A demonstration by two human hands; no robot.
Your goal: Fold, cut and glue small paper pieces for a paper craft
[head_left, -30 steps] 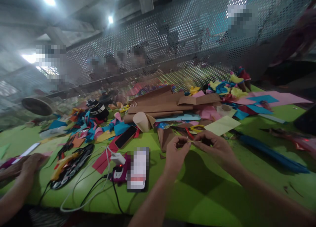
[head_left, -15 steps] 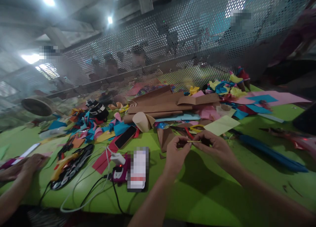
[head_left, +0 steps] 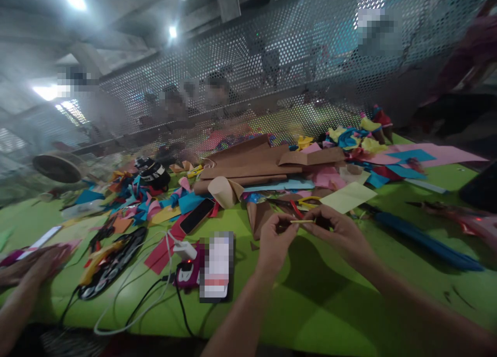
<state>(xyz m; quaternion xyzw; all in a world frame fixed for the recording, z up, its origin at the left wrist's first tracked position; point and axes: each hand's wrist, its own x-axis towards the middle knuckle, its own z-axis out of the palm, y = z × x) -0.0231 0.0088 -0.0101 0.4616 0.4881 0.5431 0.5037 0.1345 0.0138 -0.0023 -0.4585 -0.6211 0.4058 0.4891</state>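
A thin yellowish strip point(head_left: 303, 222), perhaps paper or a small stick, is pinched between my two hands above the green table. My left hand point(head_left: 276, 238) grips its left part between thumb and fingertips. At its right end, my right hand point(head_left: 337, 227) closes thumb and forefinger on it. Just behind my hands lie scissors with yellow handles point(head_left: 309, 202) and a red-handled tool point(head_left: 296, 209). A pale yellow paper sheet point(head_left: 349, 197) rests beyond my right hand, and a brown paper cone point(head_left: 258, 220) stands behind my left.
A lit phone point(head_left: 216, 266), a purple power socket point(head_left: 189, 271) with cables, and a dark phone point(head_left: 197, 216) lie left. A yellow glue gun point(head_left: 103, 256) sits farther left, near a co-worker's hands point(head_left: 34, 264). Brown paper point(head_left: 252, 163) and colored scraps fill the back; a blue object point(head_left: 427, 240) lies right.
My hands have shifted very slightly left, still pinching the strip. At the far left, the co-worker's hands have moved a little left over the pink paper.
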